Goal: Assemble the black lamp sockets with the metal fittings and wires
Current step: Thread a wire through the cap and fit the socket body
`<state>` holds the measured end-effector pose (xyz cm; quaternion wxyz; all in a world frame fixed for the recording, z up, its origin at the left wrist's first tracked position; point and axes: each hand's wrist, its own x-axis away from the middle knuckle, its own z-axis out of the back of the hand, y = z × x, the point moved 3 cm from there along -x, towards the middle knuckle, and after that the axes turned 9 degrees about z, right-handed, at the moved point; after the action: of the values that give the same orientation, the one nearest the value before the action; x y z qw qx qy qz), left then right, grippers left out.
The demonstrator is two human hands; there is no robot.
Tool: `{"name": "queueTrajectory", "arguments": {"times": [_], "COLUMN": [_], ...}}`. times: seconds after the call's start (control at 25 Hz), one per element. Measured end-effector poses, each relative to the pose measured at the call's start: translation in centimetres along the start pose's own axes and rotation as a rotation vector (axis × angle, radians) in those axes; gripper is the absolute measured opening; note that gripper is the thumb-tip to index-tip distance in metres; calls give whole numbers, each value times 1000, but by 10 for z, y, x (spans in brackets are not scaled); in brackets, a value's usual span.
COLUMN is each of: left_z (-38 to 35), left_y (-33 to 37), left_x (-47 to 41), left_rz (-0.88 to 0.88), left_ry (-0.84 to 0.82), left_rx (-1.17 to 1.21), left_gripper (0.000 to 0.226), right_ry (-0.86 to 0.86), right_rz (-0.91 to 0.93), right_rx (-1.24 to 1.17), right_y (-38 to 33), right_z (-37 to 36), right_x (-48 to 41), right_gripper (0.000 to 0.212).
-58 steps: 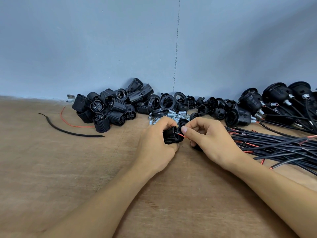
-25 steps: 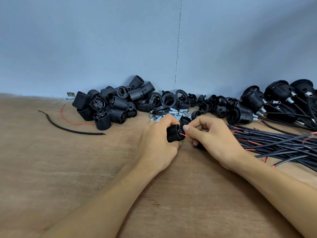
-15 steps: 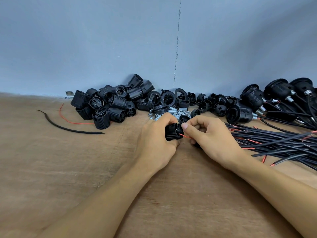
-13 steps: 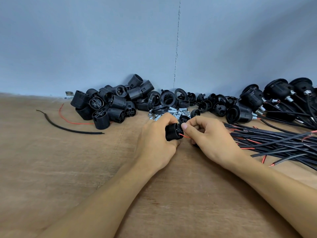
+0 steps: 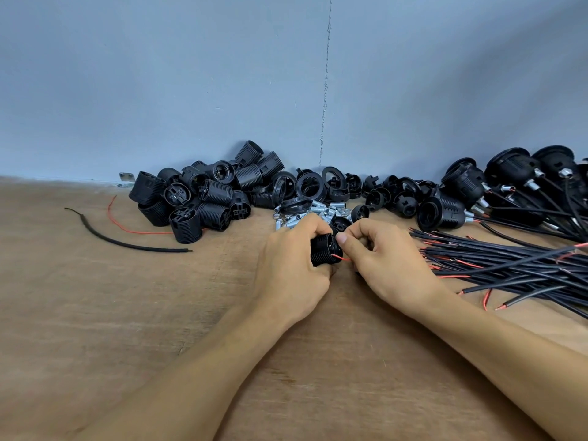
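Head view. The left hand (image 5: pixel 292 268) is clenched round a black socket (image 5: pixel 324 253), holding it on its side just above the wooden table (image 5: pixel 127 313) with its end turned to the right hand (image 5: pixel 391 262). This presumably steadies the body and presents the wire entry. The right hand pinches a red wire (image 5: pixel 342 258) between thumb and fingers, close against that end. A short length of red shows between socket and fingertips, consistent with feeding the conductor in. Whether the wire tip is seated cannot be told.

Supplies lie within reach along the wall:
- unassembled sockets (image 5: pixel 203 198) to the left
- metal fittings (image 5: pixel 318 211) just behind the hands
- the wire bundle (image 5: pixel 509 265) to the right
- finished sockets (image 5: pixel 509 179) beyond the bundle

Compared with the earlier frames, both grips and the socket's position are unchanged. The visible stretch of red wire looks much the same, so no clear progress of insertion is recorded.
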<state>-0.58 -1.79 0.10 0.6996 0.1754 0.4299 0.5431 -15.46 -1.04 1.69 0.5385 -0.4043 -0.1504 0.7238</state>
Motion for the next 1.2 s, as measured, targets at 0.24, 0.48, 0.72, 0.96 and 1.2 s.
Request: {"name": "queueTrajectory", "arguments": {"times": [0.24,0.48,0.72,0.96,1.2], "left_z": [-1,-2,-3,-2,-2], "left_y": [-1,-4,-6,-3,-1], "left_x": [-2,-5,-6,-4,-1], "left_rz": [19,11,19,12,13], "left_ry": [2,3,0,14,0], "left_rx": [17,-3,8,11,-1], "left_gripper": [39,39,37,43,42], "right_ry": [47,94,23,-22,-27], "right_rz": [-20,-38,-19,-28,-6], "right_rx": [-90,-101,-30,-28,-12], "right_y": [1,4,3,1,1], "right_z": [1,3,0,-1,0], "right_x": [1,0,-2,-2,-1], "right_gripper": [25,27,28,27,27]}}
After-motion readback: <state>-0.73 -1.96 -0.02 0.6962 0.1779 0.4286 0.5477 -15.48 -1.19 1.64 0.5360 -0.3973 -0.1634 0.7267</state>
